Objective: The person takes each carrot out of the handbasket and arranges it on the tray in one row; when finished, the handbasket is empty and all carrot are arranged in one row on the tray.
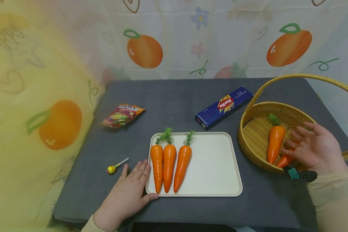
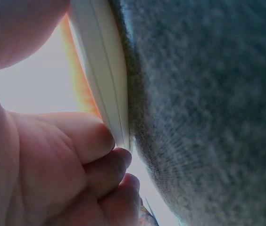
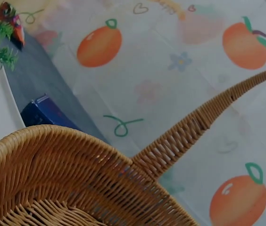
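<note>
My left hand (image 1: 127, 190) lies along the left edge of a white tray (image 1: 211, 164), its fingers extended and its thumb at the near left corner. In the left wrist view, fingertips (image 2: 119, 155) touch the tray's rim (image 2: 107, 80). Three orange carrots (image 1: 169, 167) with green tops lie side by side on the tray's left half. Over the right part of a wicker basket (image 1: 252, 135) hovers my right hand (image 1: 319, 148), fingers spread and nothing gripped. Inside the basket lies one carrot (image 1: 276, 140); a second carrot (image 1: 285, 160) is partly hidden by that hand.
A blue Barilla spaghetti box (image 1: 224, 108) lies behind the tray. At the left are a candy bag (image 1: 123, 116) and a yellow-wrapped lollipop (image 1: 112, 169). The basket's tall handle (image 1: 307, 76) arches above it. A patterned curtain (image 1: 179, 42) hangs behind the grey table (image 1: 174, 100).
</note>
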Demonstrator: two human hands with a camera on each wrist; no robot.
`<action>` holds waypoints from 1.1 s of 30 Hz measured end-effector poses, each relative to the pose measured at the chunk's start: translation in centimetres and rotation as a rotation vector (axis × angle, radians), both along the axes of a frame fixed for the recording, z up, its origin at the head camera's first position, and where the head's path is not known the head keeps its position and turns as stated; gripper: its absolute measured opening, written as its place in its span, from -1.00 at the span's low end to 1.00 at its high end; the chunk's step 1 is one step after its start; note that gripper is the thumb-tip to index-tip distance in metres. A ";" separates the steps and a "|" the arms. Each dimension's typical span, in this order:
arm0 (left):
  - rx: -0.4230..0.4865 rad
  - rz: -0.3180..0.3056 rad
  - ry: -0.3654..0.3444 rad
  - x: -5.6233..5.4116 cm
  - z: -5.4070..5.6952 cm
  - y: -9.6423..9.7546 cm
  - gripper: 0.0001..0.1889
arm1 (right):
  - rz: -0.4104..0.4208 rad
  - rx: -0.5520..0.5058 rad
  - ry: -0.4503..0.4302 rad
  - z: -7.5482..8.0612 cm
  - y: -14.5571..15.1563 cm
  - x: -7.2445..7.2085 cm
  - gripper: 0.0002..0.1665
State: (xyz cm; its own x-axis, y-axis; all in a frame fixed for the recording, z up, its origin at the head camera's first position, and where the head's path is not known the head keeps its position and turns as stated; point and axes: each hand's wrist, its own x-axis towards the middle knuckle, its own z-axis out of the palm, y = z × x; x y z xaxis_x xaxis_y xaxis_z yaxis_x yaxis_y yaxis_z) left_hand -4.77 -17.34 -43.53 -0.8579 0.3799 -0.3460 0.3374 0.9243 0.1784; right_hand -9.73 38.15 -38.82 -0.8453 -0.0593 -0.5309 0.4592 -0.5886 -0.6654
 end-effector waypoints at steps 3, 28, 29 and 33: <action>0.000 0.000 0.000 0.0 0.0 0.0 0.17 | 0.043 0.011 -0.002 -0.1 -0.1 -0.4 -0.03; -0.004 0.018 -0.019 0.1 0.0 0.1 0.16 | 0.313 0.115 -0.096 -0.6 -3.0 -6.2 0.07; -0.003 0.018 -0.023 0.1 0.1 0.1 0.16 | 0.327 0.138 -0.099 -0.7 -3.0 -6.4 0.06; -0.008 0.018 -0.028 0.1 0.0 0.1 0.16 | 0.388 0.211 -0.097 -1.2 -3.4 -7.1 0.03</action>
State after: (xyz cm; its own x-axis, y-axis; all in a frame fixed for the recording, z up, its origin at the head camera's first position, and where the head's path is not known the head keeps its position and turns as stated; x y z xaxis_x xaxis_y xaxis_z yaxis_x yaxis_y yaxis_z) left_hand -4.70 -17.21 -43.49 -0.8544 0.3616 -0.3731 0.3155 0.9316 0.1805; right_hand -16.78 34.74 -39.99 -0.7278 -0.2440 -0.6409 0.6851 -0.2169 -0.6954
